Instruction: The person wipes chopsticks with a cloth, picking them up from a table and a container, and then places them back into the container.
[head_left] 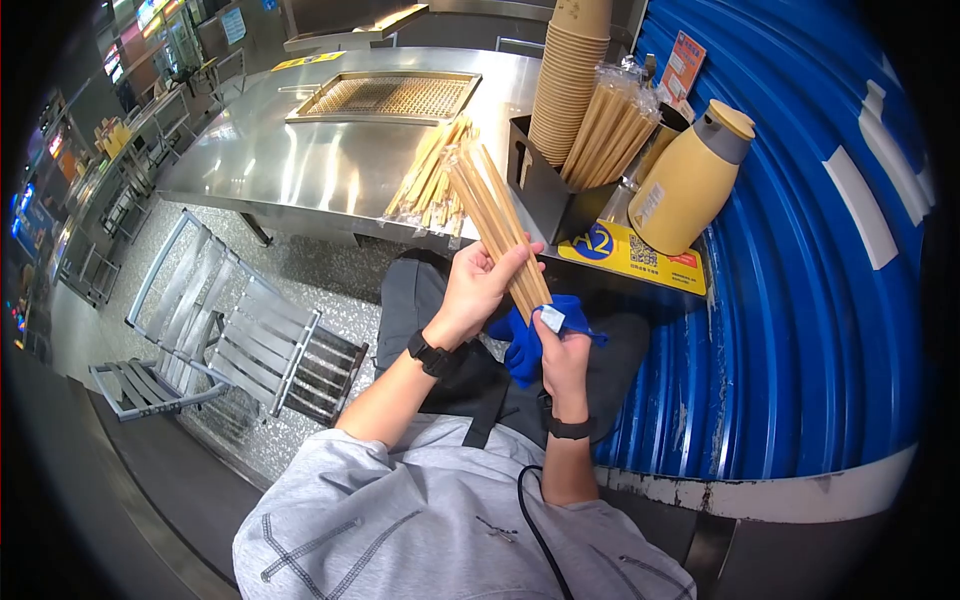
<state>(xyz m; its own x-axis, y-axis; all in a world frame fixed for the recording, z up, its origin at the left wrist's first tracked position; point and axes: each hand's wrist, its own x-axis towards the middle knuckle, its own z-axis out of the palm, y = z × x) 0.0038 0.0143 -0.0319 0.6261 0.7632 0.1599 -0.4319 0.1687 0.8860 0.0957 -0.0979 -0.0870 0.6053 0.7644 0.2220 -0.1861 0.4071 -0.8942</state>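
Both hands are closed on one slim bundle of wrapped chopsticks (497,220), which is in front of the body at the near edge of the steel table (250,165), with its far end pointing to 11 o'clock. The left hand (475,288) clasps it around the middle, while the right hand (566,362) pinches the near end, where a small pale piece (551,318) shows beside the thumb. Perhaps this double hold keeps the long sticks together and parallel, because one hand alone could let them spread. A blue cloth (524,352) is just beside the right hand; whether the fingers also hold it, I cannot tell. At 11 o'clock from the hands, more chopsticks (432,180) lie in a loose pile, probably there to be within easy reach. At 1 o'clock, the black holder (570,218) keeps the stacked paper cups (570,95) and a packed group of chopsticks upright, which seems to save table space. The yellow jug (690,185) stands at 2 o'clock, near the blue wall (790,300). The left forearm comes in slantwise, pointing to about 1 o'clock, its thumb laid across the sticks; the right forearm points nearly to 12, its elbow close to the body and its thumb uppermost.
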